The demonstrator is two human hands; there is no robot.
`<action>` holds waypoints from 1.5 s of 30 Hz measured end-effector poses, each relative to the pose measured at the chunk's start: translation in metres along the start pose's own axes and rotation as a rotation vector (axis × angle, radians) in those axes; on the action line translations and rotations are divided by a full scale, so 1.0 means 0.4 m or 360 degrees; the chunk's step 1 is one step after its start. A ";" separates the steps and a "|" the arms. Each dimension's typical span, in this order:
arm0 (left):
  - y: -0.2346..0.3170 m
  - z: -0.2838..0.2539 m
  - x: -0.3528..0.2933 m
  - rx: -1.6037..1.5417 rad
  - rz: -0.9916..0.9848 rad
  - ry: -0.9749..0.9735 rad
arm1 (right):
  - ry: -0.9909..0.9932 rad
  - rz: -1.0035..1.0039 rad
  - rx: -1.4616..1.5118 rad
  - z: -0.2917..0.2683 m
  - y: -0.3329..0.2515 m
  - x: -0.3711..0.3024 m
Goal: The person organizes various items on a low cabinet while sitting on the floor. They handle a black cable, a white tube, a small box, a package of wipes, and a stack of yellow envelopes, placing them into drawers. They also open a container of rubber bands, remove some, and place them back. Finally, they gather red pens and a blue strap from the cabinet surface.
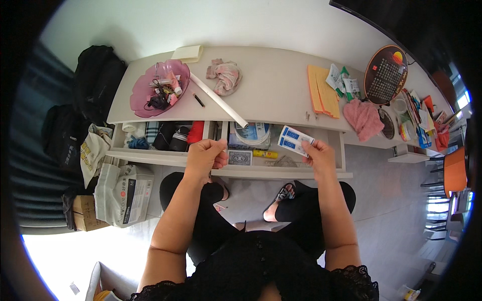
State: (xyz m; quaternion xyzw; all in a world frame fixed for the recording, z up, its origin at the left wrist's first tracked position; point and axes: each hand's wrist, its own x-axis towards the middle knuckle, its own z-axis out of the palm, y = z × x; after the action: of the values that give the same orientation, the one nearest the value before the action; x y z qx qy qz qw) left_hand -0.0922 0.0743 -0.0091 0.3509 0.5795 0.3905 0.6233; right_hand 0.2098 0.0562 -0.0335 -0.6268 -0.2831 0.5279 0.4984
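My right hand [320, 159] pinches a flat strip of white-and-blue packets [290, 139] by its right end, above the open right drawer [329, 150]. Over that drawer's left end is my left hand [205, 159], its fingers curled and thumb pressed to the fingertips. Whatever it may hold is too small to make out. Below and between my hands, the drawer holds a round clear-and-blue package [252, 133], a patterned playing-card pack [240, 158] and a small yellow tube [265, 154].
The left drawer [150, 154] is open, with rolled dark and red cloths. On the desk top stand a purple bowl [143, 83] of small items, a white tube [221, 100], a cloth [225, 78], orange envelopes [321, 93] and a pink towel [362, 119]. Bags [128, 195] sit at the left.
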 end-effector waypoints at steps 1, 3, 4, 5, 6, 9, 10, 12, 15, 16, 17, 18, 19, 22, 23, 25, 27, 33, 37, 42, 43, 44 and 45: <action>-0.002 -0.002 0.009 -0.0004 -0.0036 0.0012 | -0.0019 0.0021 -0.0060 0.000 0.012 0.002; -0.026 0.011 0.028 0.0031 -0.0127 -0.0044 | -0.0068 -0.0003 -0.0096 0.019 0.043 0.007; -0.038 0.020 0.034 0.0048 -0.0171 -0.0069 | -0.0091 -0.0001 -0.0137 0.032 0.054 0.007; -0.047 0.029 0.035 0.0086 -0.0225 -0.0111 | -0.0115 0.0000 -0.0178 0.048 0.062 0.005; -0.060 0.036 0.040 0.0150 -0.0220 -0.0149 | -0.0140 0.0003 -0.0219 0.064 0.067 0.004; -0.085 0.049 0.050 0.0343 -0.0176 -0.0246 | -0.0288 0.0074 -0.0191 0.109 0.080 0.018; -0.087 0.047 0.052 0.0418 -0.0150 -0.0242 | -0.0326 0.0105 -0.0163 0.119 0.085 0.027; -0.093 0.039 0.056 0.0566 -0.0103 -0.0234 | -0.0403 0.0150 -0.0338 0.131 0.094 0.045; -0.101 0.017 0.060 0.0848 0.0186 -0.0150 | -0.0519 0.0263 -0.0653 0.141 0.127 0.096; -0.101 0.011 0.061 0.0786 0.0212 -0.0083 | -0.0554 0.0307 -0.0766 0.142 0.142 0.112; -0.098 0.005 0.060 0.0724 0.0236 -0.0017 | -0.0575 0.0386 -0.0750 0.145 0.158 0.121; -0.090 0.001 0.060 0.0662 0.0264 0.0057 | -0.0602 0.0461 -0.0734 0.157 0.168 0.130; -0.073 -0.001 0.059 0.0549 0.0214 0.0102 | -0.0627 0.0536 -0.0717 0.168 0.179 0.137; -0.050 -0.005 0.061 0.0454 0.0280 0.0172 | -0.0644 0.0545 -0.0691 0.200 0.203 0.150; -0.048 -0.004 0.061 0.0458 0.0293 0.0179 | -0.0680 0.0494 -0.0765 0.206 0.211 0.153; -0.047 -0.003 0.062 0.0466 0.0320 0.0188 | -0.0747 0.0391 -0.0909 0.216 0.229 0.158; -0.056 -0.006 0.066 0.0509 0.0353 0.0163 | -0.0692 0.0374 -0.1005 0.219 0.247 0.163; -0.092 -0.011 0.068 0.0702 0.0469 0.0133 | -0.0795 0.0225 -0.0955 0.183 0.221 0.152; -0.088 0.007 0.059 0.0894 0.0446 0.0122 | -0.0845 0.0166 -0.0716 0.194 0.112 0.075; -0.079 -0.008 0.060 0.0001 -0.0094 -0.0213 | -0.0778 0.0177 -0.0438 0.194 0.061 0.014; -0.073 -0.007 0.056 -0.0076 -0.0124 -0.0234 | -0.0762 0.0190 -0.0373 0.192 0.057 0.010; -0.064 -0.006 0.049 -0.0154 -0.0155 -0.0254 | -0.0742 0.0188 -0.0357 0.191 0.057 0.008; -0.057 -0.003 0.044 -0.0232 -0.0185 -0.0273 | -0.0723 0.0186 -0.0341 0.189 0.057 0.006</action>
State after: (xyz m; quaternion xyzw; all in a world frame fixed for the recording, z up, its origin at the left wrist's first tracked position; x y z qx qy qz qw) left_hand -0.0913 0.0798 -0.0372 0.3027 0.5134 0.3633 0.7161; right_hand 0.1352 0.0750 -0.0511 -0.5566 -0.4053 0.6501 0.3214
